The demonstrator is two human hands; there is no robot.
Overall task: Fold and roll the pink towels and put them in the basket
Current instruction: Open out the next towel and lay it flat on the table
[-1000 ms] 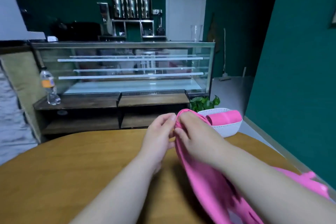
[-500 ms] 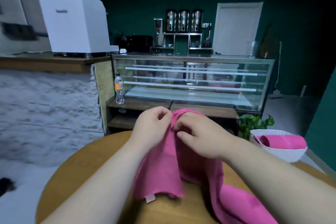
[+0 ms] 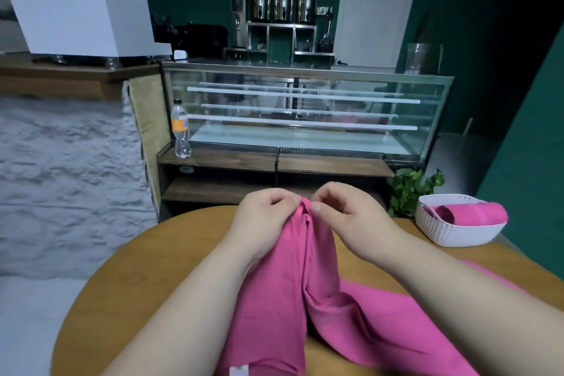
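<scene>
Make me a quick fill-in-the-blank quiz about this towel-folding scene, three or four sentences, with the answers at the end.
The left hand and the right hand pinch the held towel, whose colour is ____.
The white basket on the wooden table holds a pink towel that is already ____.
The basket stands on the person's ____ side.
The bottle on the shelf wears an ____ label.
Missing words: pink; rolled; right; orange.

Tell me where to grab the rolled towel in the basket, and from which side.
Grip the rolled towel around its middle, from above. It lies on its side in the white basket, whose walls block a low approach; pinching an end could loosen the roll.
</scene>
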